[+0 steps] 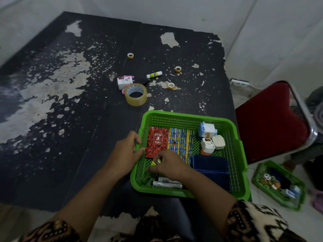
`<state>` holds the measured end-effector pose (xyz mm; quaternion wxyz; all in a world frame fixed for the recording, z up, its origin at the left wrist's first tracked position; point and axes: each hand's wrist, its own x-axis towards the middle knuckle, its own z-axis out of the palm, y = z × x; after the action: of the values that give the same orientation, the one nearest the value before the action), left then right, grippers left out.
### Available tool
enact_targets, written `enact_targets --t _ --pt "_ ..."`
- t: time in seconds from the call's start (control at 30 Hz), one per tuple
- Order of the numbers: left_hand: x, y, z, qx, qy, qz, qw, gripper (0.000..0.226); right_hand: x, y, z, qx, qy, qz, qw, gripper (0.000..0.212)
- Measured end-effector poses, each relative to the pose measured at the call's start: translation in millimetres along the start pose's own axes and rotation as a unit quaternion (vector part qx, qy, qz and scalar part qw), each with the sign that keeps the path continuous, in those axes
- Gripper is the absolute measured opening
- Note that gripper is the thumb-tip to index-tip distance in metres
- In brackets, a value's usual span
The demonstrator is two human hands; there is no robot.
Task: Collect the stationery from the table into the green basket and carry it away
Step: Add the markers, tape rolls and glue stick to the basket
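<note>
The green basket (190, 115) sits at the table's near right edge. It holds a red notebook (157, 142), a row of patterned pencils (181, 142), white sharpeners (208, 135), a dark blue box (211, 165) and markers (166, 184). My left hand (125, 152) grips the basket's left rim. My right hand (169, 165) is inside the basket, fingers curled round a small yellow-green item (154, 162). On the table lie a large clear tape roll (135, 94), a glue stick (154, 74), a white-pink item (125, 82) and three small tape rolls (130, 55) (178, 69) (171, 85).
The black table (70, 119) has a worn, peeling top. A red chair (272, 123) stands to the right. A second green basket (279, 186) with stationery sits on the floor beside it. A white power strip (239, 82) lies past the table's right edge.
</note>
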<state>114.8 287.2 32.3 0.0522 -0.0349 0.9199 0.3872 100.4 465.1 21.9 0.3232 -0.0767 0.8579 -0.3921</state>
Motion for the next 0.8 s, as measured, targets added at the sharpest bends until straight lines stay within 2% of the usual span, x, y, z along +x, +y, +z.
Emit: enact_targets --t 0.07,0.13,0.23,0.37,0.5,0.63,0.8 --pt "1 -1 0 0.0 -0.001 -0.002 1.0 0.025 5 -4 2 -0.019 -0.028 0.001 0.999 0.046" --pt "1 -2 0 0.001 -0.001 -0.004 1.0 0.026 9 -9 6 -0.052 -0.032 0.015 0.998 0.052" --pt "2 -2 0 0.003 -0.003 -0.001 1.0 0.026 17 -10 17 -0.07 0.011 0.041 0.997 0.037" --pt "2 -4 1 -0.006 -0.003 -0.001 1.0 0.026 19 -6 29 0.091 -0.011 0.149 0.985 0.016" --pt "2 -4 1 -0.009 -0.004 -0.001 1.0 0.025 16 -3 31 0.14 -0.047 0.192 0.97 0.02" --pt "2 -4 1 -0.012 -0.007 -0.004 1.0 0.024 12 -9 21 0.104 -0.103 0.198 0.969 0.027" --pt "2 -4 1 -0.02 -0.008 -0.002 1.0 0.026 16 -15 10 0.097 -0.154 0.223 0.958 0.026"
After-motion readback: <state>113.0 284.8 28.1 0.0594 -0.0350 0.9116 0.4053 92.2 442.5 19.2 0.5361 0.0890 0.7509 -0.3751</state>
